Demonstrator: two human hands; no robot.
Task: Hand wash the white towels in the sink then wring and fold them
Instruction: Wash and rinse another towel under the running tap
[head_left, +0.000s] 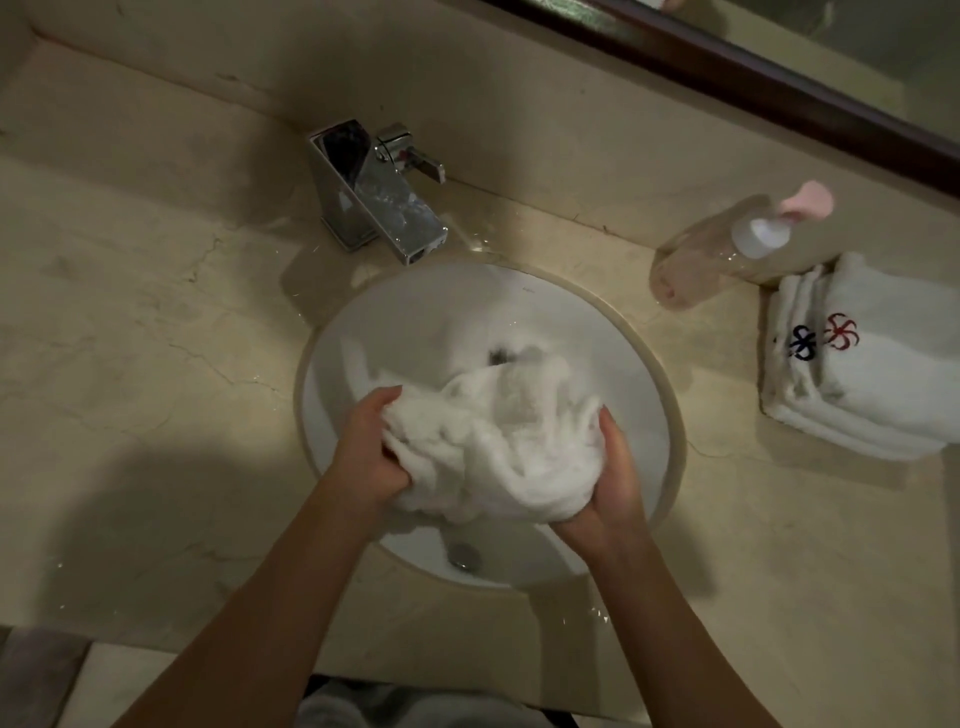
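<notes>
A wet white towel (493, 447) lies bunched up in the round white sink (395, 322), over the middle of the bowl. My left hand (371, 452) grips its left side with the fingers curled into the cloth. My right hand (615, 483) grips its right side, thumb up along the fabric. The drain (464, 556) shows below the towel, near the front of the bowl.
A chrome faucet (382, 197) with its lever stands behind the sink. At the right of the beige stone counter (130, 364) sit a clear pump bottle (727, 249) with a pink top and a stack of folded white towels (872, 374) with embroidered logos. A dark mirror frame (779, 88) runs across the top right.
</notes>
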